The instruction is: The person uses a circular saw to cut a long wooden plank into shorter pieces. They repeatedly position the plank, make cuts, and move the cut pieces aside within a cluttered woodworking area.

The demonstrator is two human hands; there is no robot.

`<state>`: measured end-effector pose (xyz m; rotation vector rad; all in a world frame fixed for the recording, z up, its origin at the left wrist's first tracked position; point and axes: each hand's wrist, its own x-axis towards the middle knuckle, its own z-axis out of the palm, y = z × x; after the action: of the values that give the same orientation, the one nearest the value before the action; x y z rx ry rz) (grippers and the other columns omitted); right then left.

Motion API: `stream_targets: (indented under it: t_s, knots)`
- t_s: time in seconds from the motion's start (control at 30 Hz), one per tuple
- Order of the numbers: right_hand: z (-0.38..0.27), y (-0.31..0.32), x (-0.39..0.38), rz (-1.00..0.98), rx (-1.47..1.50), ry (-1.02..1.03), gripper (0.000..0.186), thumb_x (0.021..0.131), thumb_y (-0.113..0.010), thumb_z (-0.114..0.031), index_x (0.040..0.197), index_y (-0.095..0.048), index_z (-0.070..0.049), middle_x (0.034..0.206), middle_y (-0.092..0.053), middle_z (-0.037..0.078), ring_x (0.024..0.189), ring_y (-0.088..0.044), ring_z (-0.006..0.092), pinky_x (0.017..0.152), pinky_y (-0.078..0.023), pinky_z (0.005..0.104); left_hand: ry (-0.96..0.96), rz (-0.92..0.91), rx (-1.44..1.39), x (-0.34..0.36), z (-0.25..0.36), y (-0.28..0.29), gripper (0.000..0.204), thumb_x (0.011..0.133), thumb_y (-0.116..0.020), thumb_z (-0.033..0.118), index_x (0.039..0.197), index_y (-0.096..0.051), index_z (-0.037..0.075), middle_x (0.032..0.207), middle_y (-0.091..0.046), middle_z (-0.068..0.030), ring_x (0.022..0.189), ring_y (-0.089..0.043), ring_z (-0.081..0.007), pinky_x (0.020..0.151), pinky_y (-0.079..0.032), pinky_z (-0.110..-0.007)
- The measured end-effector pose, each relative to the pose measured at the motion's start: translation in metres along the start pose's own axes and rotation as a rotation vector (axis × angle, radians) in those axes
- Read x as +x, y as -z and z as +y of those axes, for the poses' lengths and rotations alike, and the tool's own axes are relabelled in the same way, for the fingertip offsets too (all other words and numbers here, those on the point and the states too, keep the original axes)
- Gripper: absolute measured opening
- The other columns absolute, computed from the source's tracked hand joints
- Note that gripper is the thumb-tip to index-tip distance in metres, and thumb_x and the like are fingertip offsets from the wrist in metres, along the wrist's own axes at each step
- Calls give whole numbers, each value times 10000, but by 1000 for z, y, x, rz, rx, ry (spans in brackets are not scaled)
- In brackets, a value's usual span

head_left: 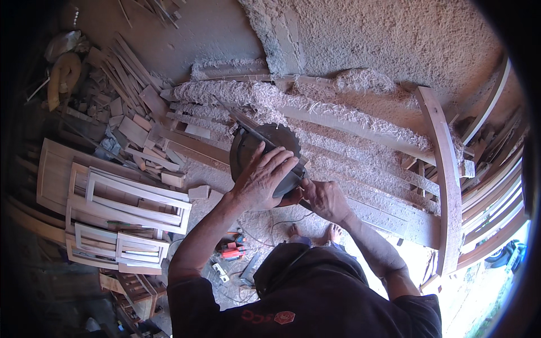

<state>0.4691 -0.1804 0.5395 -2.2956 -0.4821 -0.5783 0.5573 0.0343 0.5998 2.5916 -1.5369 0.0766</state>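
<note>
Two bare hands meet at a dark toothed disc, mid-frame in the head view: left hand spread over it, right hand curled at its lower-right edge, what it pinches unclear. Apparently the disc is being steadied; the next move calls for fingers clear of the teeth. Red lettering and a badge mark the shirt, lower centre.

Dark, round, toothed blade

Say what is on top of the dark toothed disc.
Over the disc: the left hand, on its near side, and a narrow bar running across. What the hand covers and what lies under the disc cannot be seen.
</note>
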Motion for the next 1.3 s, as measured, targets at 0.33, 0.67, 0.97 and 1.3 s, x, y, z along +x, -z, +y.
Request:
stream_targets:
  t_s: [0.33,0.67,0.97,1.3]
  knots:
    - [-4,1,-12,-152,331,-419,605,1116,-410,-506,933,-667,11,622,-628,114,527,-643,211,525,-516,398,11,-24,19,-1,0,0,935,754,-841,416,1514,-435,56,1525,-439,-150,1487,-371,-323,1264,-163,-634]
    - [-11,-25,-10,-94,1666,-1196,463,1114,-393,-438,936,-595,-62,673,-530,4,463,-470,115,402,-384,258,4,-7,33,-1,0,-1,992,717,-877,461,1509,-440,56,1505,-456,-156,1472,-392,-333,1254,-180,-641]
    - [-55,-23,-42,-239,536,-130,445,1042,-590,-449,1228,-686,-56,1176,-680,164,1143,-656,332,991,-527,442,49,-41,-7,-2,5,3,982,702,-876,335,1535,-428,72,1555,-431,-125,1509,-353,-316,1281,-142,-623]
    - [-35,-78,-29,-342,-305,389,431,875,-630,-210,1265,-673,-32,1276,-644,131,1297,-562,339,1092,-451,540,-8,-22,-31,-10,-5,-2,914,815,-803,416,1573,-409,92,1604,-400,-125,1543,-304,-296,1281,-111,-642]
